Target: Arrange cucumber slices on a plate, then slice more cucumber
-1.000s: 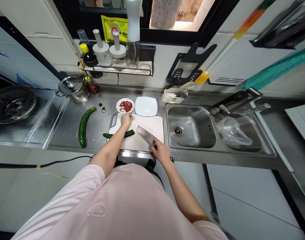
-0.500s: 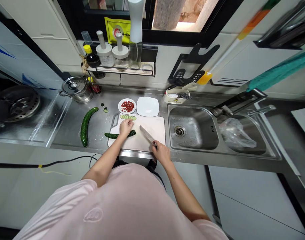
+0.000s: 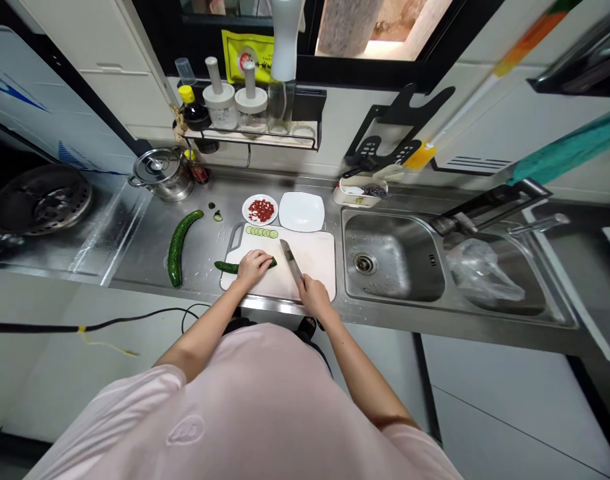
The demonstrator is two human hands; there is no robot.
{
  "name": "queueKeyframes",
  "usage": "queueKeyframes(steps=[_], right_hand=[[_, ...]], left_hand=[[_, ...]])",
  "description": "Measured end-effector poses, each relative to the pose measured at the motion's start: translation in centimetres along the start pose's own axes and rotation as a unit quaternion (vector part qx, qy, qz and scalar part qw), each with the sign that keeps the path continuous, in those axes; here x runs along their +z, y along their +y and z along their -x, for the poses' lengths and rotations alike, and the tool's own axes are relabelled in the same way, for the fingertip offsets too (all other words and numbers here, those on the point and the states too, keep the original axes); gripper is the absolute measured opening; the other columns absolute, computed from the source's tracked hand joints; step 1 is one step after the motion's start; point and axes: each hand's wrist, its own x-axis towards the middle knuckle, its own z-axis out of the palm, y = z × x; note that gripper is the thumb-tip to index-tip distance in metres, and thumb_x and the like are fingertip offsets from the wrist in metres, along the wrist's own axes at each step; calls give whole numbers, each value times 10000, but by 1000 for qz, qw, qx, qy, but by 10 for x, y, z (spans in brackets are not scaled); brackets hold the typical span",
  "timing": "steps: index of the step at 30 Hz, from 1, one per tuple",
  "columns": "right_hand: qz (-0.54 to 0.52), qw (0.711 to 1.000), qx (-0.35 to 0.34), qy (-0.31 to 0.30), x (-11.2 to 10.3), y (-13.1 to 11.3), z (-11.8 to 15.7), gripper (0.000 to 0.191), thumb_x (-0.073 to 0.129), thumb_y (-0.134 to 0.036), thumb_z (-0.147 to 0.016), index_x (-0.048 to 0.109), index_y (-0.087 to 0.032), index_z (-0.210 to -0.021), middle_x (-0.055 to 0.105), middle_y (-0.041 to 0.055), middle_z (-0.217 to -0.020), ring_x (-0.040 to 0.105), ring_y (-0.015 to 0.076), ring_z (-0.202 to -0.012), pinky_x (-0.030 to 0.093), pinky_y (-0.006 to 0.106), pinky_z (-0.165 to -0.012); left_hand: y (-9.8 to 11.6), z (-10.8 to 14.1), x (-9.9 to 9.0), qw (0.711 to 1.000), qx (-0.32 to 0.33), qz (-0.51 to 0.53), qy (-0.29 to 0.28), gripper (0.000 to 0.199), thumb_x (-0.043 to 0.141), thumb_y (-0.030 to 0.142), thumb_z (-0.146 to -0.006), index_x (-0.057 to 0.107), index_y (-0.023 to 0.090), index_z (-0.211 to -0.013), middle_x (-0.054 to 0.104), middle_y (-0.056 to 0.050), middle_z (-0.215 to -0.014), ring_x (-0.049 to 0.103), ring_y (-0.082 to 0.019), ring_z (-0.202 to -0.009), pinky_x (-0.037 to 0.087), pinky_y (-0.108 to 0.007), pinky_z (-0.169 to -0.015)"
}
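left hand (image 3: 253,268) — fingers curled over the cut cucumber (image 3: 227,267) on the board (image 3: 309,248). right hand (image 3: 313,297) — fingers wrapped round the knife (image 3: 291,260).

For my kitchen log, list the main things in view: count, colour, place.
Cutting board: one, white, counter
Whole cucumber: one, green, left of board
Cut cucumber: one, green, mostly on board
Slices: several, pale green, on board
Knife: one, grey, over board
Plates: two, white, behind board
Pieces: many, red, left plate
Pot: one, silver, back left
Pan: one, dark, far left
Basins: two, grey, right
Bag: one, clear, right basin
Left hand: one, on cut cucumber
Right hand: one, on knife
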Motion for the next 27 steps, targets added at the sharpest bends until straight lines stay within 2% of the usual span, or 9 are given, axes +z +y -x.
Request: queueKeyframes(steps=[8, 23, 27], right_hand=[[18, 999, -9, -26, -6, -22, -2, 320, 268, -321, -984, 545, -183, -1067, 663, 107, -949, 623, 205, -881, 373, 261, -698], [17, 999, -24, -44, -8, -28, -4, 315, 282, -291, -970, 549, -161, -1074, 656, 131, -983, 618, 213, -906, 386, 274, -713], [22, 998, -22, -54, -10, -31, -4, 302, 289, -282, -967, 542, -156, -1073, 656, 131, -978, 621, 214, -894, 387, 273, -703]], left_hand=[[-1, 3, 8, 1000, -2, -8, -28, 254, 484, 356, -902, 688, 267, -1025, 643, -50, -1018, 561, -159, -982, 439, -296, -891], [-2, 5, 9, 999, 7, -29, -27, 263, 465, 353, -912, 684, 277, -1037, 636, -50, -1009, 555, -158, -966, 429, -280, -862], [-5, 5, 11, 999, 26, -39, -12, 251, 477, 343, -910, 687, 269, -1027, 638, -50, -988, 554, -158, -943, 430, -282, -843]])
